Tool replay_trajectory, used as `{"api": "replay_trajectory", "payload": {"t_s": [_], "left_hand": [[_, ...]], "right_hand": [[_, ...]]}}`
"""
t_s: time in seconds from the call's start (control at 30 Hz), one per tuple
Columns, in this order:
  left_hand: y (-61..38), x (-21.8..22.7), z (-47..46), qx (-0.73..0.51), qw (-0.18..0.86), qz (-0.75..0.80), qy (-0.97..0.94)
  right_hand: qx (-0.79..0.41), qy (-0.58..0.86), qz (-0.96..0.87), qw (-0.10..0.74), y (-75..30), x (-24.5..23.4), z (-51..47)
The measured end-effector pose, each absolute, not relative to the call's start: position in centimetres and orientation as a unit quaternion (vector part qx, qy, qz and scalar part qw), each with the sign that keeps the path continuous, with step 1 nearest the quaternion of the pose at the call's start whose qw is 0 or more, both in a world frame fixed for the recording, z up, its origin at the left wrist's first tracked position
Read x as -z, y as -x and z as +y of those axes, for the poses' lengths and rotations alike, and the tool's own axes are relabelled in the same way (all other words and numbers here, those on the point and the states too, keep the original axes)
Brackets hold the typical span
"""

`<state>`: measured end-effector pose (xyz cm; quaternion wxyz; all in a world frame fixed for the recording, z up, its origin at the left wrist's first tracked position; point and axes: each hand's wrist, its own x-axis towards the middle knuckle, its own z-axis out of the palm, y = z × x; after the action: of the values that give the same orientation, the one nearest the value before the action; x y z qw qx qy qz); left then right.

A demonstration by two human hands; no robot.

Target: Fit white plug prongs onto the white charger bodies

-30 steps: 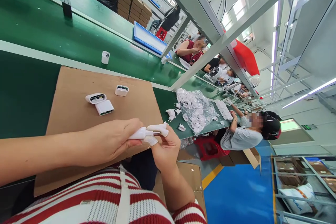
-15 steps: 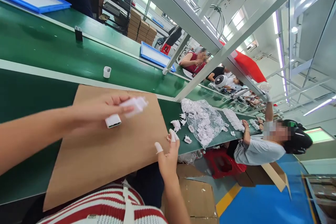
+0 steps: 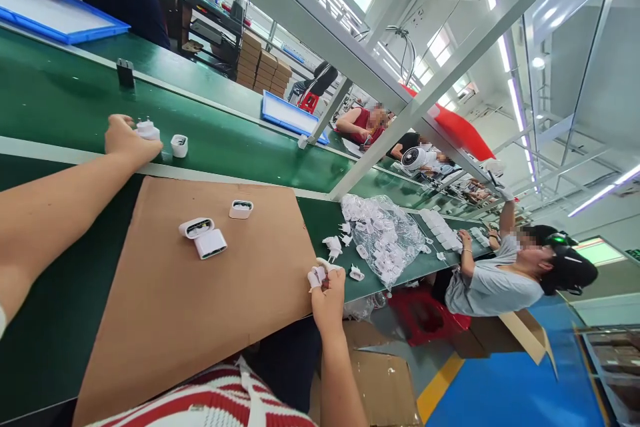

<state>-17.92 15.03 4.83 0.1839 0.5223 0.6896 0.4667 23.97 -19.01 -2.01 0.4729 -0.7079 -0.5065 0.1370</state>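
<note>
My left hand (image 3: 127, 140) is closed around a white plug charger (image 3: 149, 129), its pins pointing up, over the green conveyor. Just right of it a white charger block (image 3: 179, 146) stands on the conveyor. White finger covers are on the fingertips of my right hand (image 3: 327, 290), which are drawn together at the cardboard's right edge; what they hold, if anything, is hidden. Close beyond those fingertips lies a white plug piece (image 3: 332, 247). On the cardboard sheet (image 3: 210, 307) sit three open white housings: a rounded one (image 3: 196, 228), a squarer one (image 3: 212, 245) touching it, and a smaller one (image 3: 241, 209) apart.
A black plug charger (image 3: 125, 73) stands farther back on the conveyor. A clear plastic bag of white parts (image 3: 385, 237) lies to the right, with loose pieces around it. A metal post (image 3: 370, 153) rises beside the conveyor. A co-worker in grey (image 3: 490, 283) sits beyond the bag.
My left hand has moved left and away from me to the conveyor with the charger. The fingers of my right hand, spread before, have closed. The housings on the cardboard are now uncovered.
</note>
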Motion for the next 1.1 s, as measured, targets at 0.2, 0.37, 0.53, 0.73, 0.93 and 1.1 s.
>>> {"api": "replay_trajectory", "payload": {"t_s": [0.2, 0.37, 0.53, 0.73, 0.93, 1.1], "left_hand": [[14.9, -5.8, 13.7, -0.356, 0.039, 0.696, -0.622], [14.3, -6.7, 15.0, -0.23, 0.026, 0.74, -0.631], [8.9, -9.3, 8.0, -0.398, -0.025, 0.563, -0.723], [1.9, -7.1, -4.4, -0.347, 0.184, 0.308, -0.867], [0.4, -2.1, -7.8, -0.256, 0.327, 0.314, -0.853], [0.5, -0.7, -7.0, -0.277, 0.383, 0.315, -0.823]], "right_hand": [[-0.347, 0.604, -0.409, 0.589, -22.1, 0.3, -18.0], [-0.415, 0.534, -0.38, 0.631, -21.2, -1.0, -16.2], [-0.356, 0.551, -0.386, 0.648, -21.2, 0.0, -15.4], [-0.133, 0.665, -0.591, 0.437, -21.8, 0.5, -16.0], [-0.103, 0.71, -0.596, 0.361, -23.3, -0.7, -15.5], [-0.262, 0.631, -0.5, 0.533, -20.5, -1.8, -15.5]]}}
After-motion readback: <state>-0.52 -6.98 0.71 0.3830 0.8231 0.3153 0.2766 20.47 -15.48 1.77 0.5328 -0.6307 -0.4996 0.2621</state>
